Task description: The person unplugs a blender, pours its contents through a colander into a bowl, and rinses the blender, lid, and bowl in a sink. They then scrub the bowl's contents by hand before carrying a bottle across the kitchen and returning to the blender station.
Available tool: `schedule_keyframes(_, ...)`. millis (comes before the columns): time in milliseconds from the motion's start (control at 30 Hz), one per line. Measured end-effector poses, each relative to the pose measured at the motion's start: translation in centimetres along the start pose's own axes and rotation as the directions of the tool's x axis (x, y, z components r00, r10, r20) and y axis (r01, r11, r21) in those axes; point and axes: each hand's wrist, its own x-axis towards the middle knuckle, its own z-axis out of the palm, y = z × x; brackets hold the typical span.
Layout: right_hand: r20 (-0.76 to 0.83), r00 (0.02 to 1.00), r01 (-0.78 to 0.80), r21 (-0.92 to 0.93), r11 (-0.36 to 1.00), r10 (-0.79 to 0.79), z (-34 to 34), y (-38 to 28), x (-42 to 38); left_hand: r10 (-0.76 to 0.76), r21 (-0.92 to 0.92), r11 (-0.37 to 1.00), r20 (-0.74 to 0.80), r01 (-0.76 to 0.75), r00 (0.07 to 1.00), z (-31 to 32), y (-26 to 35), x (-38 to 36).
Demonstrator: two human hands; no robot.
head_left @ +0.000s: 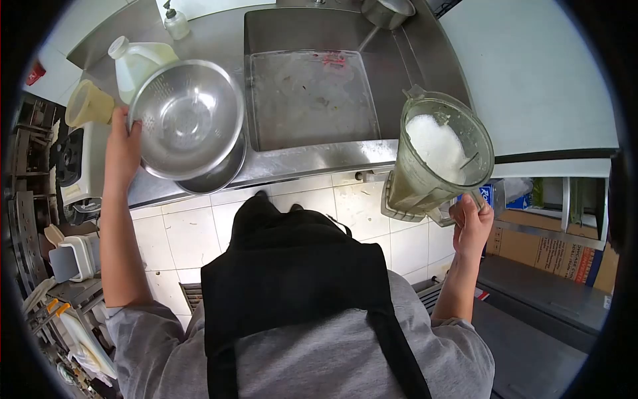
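"Blender jug (pixel 407 191) at the right of the frame, white frothy-looking stuff (pixel 435 146) inside, and the right hand (pixel 472 219) is closed round its handle!"

"And on the other side?"

"Left hand (pixel 122 143), upper left, gripping the rim of a steel colander (pixel 186 113), fingers partly behind it. It tilts over a second metal bowl (pixel 222 174), with just a crescent of that one peeking out."

"Busy corner, that!"

"Very! White-capped plastic jug (pixel 141 60) right behind the colander, its lower part blocked from view; tan container (pixel 90 105) beside the left hand; pump bottle (pixel 176 24) farther up. And below the container, a white-and-black appliance (pixel 78 166) at the left."

"Middle of the picture?"

"Sink (pixel 312 100), top centre, red bits (pixel 334 60) near its far side, and a saucepan (pixel 389 13) at its upper right corner, sliced off by the top edge."

"What's tough to call?"

"Whatever fills the blender jug's lower part: the wall is too cloudy. Black apron (pixel 292 286) hides much of the tiled floor (pixel 359 206), and cardboard boxes (pixel 551 249) at the lower right carry print I can't fully read. Dark lens edges swallow the corners, and the left-hand racks (pixel 23 219) blur into clutter!"
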Motion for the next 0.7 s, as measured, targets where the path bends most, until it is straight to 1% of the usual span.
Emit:
schedule_keyframes(33, 0.001, 1.000, -0.004, 0.000, 1.000, 0.004, -0.5, 0.1, 0.7, 0.052, -0.161, 0.985, -0.056, -0.060, 0.997, 0.3, 0.3, 0.6)
schedule_keyframes(67, 0.033, 0.999, -0.005, 0.021, 1.000, 0.005, -1.0, 0.1, 1.4, 0.067, -0.291, 0.955, -0.002, -0.065, 0.998, 1.2, 0.9, 1.5)
schedule_keyframes(100, 0.061, 0.998, -0.005, 0.041, 0.999, 0.003, -1.3, 0.1, 1.9, 0.071, -0.293, 0.954, 0.000, -0.068, 0.997, 2.1, 1.9, 1.9)
schedule_keyframes(133, 0.052, 0.999, -0.004, 0.039, 0.999, 0.001, -1.3, -0.2, 2.4, -0.038, -0.376, 0.920, 0.197, 0.111, 0.980, 3.3, 5.0, 2.1)
schedule_keyframes(167, 0.052, 0.999, 0.005, -0.067, 0.998, -0.002, -1.1, -0.6, 3.0, -0.121, -0.419, 0.858, 0.396, 0.296, 0.910, 4.5, 7.7, 2.5)
schedule_keyframes(200, 0.050, 0.999, 0.016, -0.175, 0.984, -0.007, -0.9, -1.3, 3.7, -0.122, -0.414, 0.849, 0.451, 0.329, 0.884, 6.7, 8.8, 3.2)
schedule_keyframes(233, 0.037, 0.999, 0.024, -0.185, 0.982, -0.018, -0.1, -2.2, 4.6, -0.120, -0.413, 0.837, 0.502, 0.359, 0.856, 9.7, 9.5, 4.0)
schedule_keyframes(300, 0.049, 0.999, 0.030, -0.421, 0.907, -0.010, 1.4, -4.1, 6.0, -0.124, -0.460, 0.776, 0.559, 0.431, 0.820, 14.2, 11.7, 4.5)
schedule_keyframes(333, 0.095, 0.995, 0.026, -0.484, 0.875, 0.024, 0.9, -4.1, 6.9, -0.116, -0.469, 0.765, 0.573, 0.441, 0.811, 16.4, 12.0, 4.4)
schedule_keyframes(400, 0.113, 0.993, 0.026, -0.548, 0.836, 0.043, 1.4, -4.2, 8.2, -0.062, -0.561, 0.653, 0.630, 0.509, 0.774, 19.9, 12.6, 4.4)
schedule_keyframes(433, 0.138, 0.988, 0.029, -0.591, 0.806, 0.066, 2.0, -4.2, 8.8, -0.063, -0.561, 0.644, 0.639, 0.521, 0.766, 20.5, 13.2, 4.4)
schedule_keyframes(467, 0.139, 0.988, 0.028, -0.569, 0.822, 0.063, 3.7, -4.1, 8.9, -0.037, -0.571, 0.622, 0.663, 0.536, 0.748, 20.6, 12.9, 4.2)
schedule_keyframes(500, 0.144, 0.987, 0.022, -0.577, 0.816, 0.075, 3.7, -4.1, 9.3, -0.013, -0.579, 0.601, 0.683, 0.552, 0.731, 21.0, 13.5, 4.0)
schedule_keyframes(533, 0.157, 0.983, 0.026, -0.619, 0.785, 0.091, 3.8, -3.9, 9.9, -0.006, -0.589, 0.607, 0.667, 0.533, 0.745, 21.4, 14.1, 3.7)
schedule_keyframes(600, 0.188, 0.977, 0.052, -0.673, 0.738, 0.103, 3.5, -3.0, 11.1, -0.011, -0.571, 0.621, 0.679, 0.537, 0.734, 21.8, 14.4, 3.4)
schedule_keyframes(633, 0.201, 0.974, 0.059, -0.673, 0.737, 0.106, 3.7, -3.0, 11.6, -0.007, -0.554, 0.638, 0.689, 0.534, 0.724, 22.0, 14.5, 3.3)
schedule_keyframes(667, 0.205, 0.970, 0.042, -0.669, 0.742, 0.130, 4.1, -3.1, 12.0, 0.015, -0.586, 0.621, 0.674, 0.521, 0.739, 22.2, 14.6, 3.0)
schedule_keyframes(700, 0.214, 0.964, 0.025, -0.667, 0.744, 0.159, 5.9, -2.6, 12.1, -0.004, -0.584, 0.610, 0.673, 0.535, 0.739, 22.3, 12.6, 2.9)
